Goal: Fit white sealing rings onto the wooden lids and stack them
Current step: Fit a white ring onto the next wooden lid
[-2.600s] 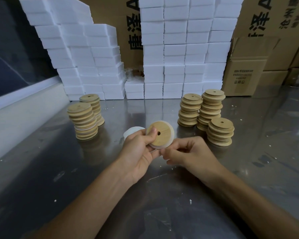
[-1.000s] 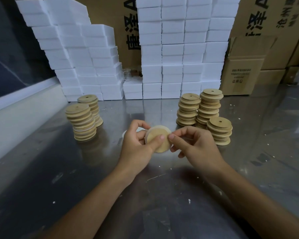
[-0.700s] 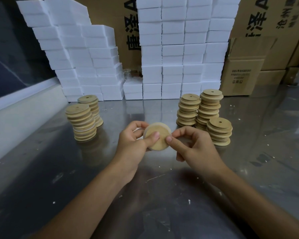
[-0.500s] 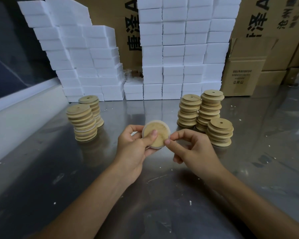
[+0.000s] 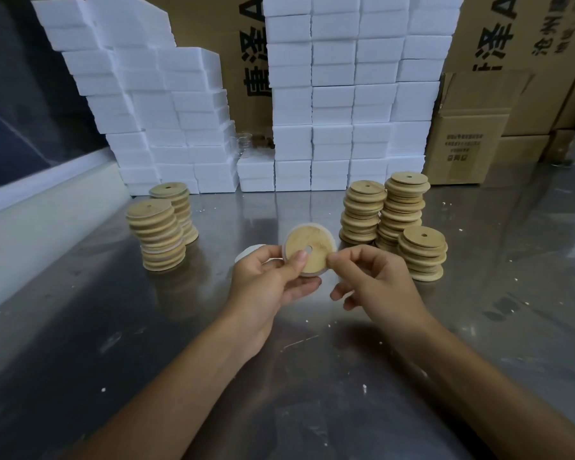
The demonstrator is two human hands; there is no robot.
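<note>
Only readable stuff is on the cardboard cartons at the back. The big carton behind the white boxes (image 5: 239, 44) has large black Chinese characters running down it, looks like 唐泽 with part of a big "A" above, cut off by the frame edge. The carton on the right (image 5: 518, 34) shows the same print again, 泽 plus part of an "A", with smaller slanted characters beside it that I can't make out. The small brown carton (image 5: 462, 147) has a few lines of tiny dark print, too blurry to read.

Both hands, left hand (image 5: 266, 280) and right hand (image 5: 379, 280), pinch a white-rimmed wooden lid (image 5: 307, 250).
</note>
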